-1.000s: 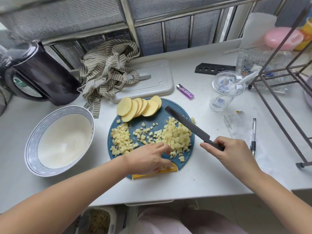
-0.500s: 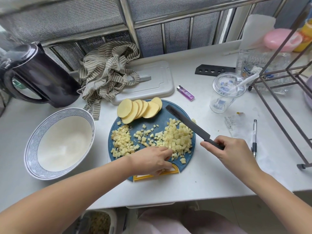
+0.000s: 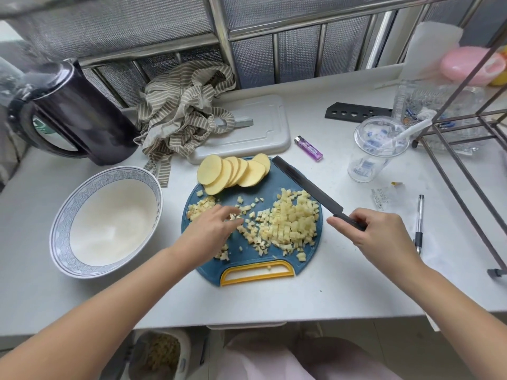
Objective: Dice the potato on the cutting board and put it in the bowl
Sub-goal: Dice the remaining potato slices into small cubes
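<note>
The diced potato lies heaped on the right half of the round blue cutting board, with looser cubes strewn across the middle and a smaller pile at the left edge. A fan of uncut potato slices rests at the far rim, probably set back there to keep it clear of the cutting area. The left hand reaches over the smaller pile, palm down, fingers loosely spread and lightly bent, their tips among the scattered cubes. It looks to be raking them together rather than pinching any, though whether a cube is held under the palm cannot be told. The right hand is wrapped firmly round the handle of a dark knife, whose blade angles up and away along the board's right edge, seemingly parked clear of the gathering fingers. The bowl stands just left of the board with no potato in it yet, handy for scooping. A kettle and a striped cloth sit behind, on the counter.
</note>
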